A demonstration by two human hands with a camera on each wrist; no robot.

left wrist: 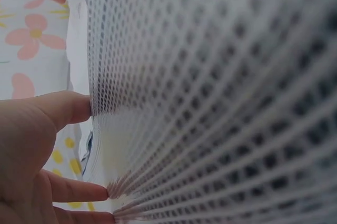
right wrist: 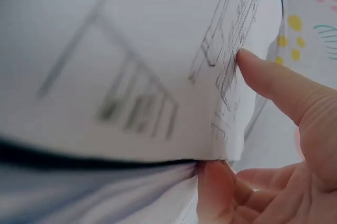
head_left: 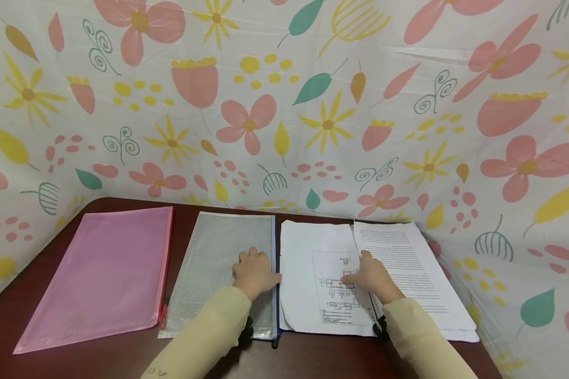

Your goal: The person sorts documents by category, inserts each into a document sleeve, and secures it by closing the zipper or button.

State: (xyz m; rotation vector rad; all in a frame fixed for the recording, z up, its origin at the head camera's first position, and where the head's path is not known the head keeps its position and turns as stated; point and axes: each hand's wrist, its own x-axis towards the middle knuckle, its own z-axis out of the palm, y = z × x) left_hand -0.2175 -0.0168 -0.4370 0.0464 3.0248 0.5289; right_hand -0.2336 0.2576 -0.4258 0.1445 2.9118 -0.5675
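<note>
My left hand (head_left: 256, 273) rests on a clear mesh zip folder (head_left: 213, 263) with a blue edge, its thumb reaching toward that edge. In the left wrist view, the thumb and fingertips touch the folder's ribbed surface. My right hand (head_left: 372, 276) pinches the right edge of a paper stack (head_left: 308, 252) with a printed line drawing. The right wrist view has the thumb on the drawing and fingers (right wrist: 216, 182) at the edge below. A second paper stack (head_left: 403, 263), covered in lines of text, lies to the right, partly under the right hand and sleeve.
A pink mesh zip folder (head_left: 104, 273) lies at the left of the dark wooden table (head_left: 322, 358), a red zip pull at its right edge. Flower-printed cloth (head_left: 284, 105) rises behind the table and along both sides.
</note>
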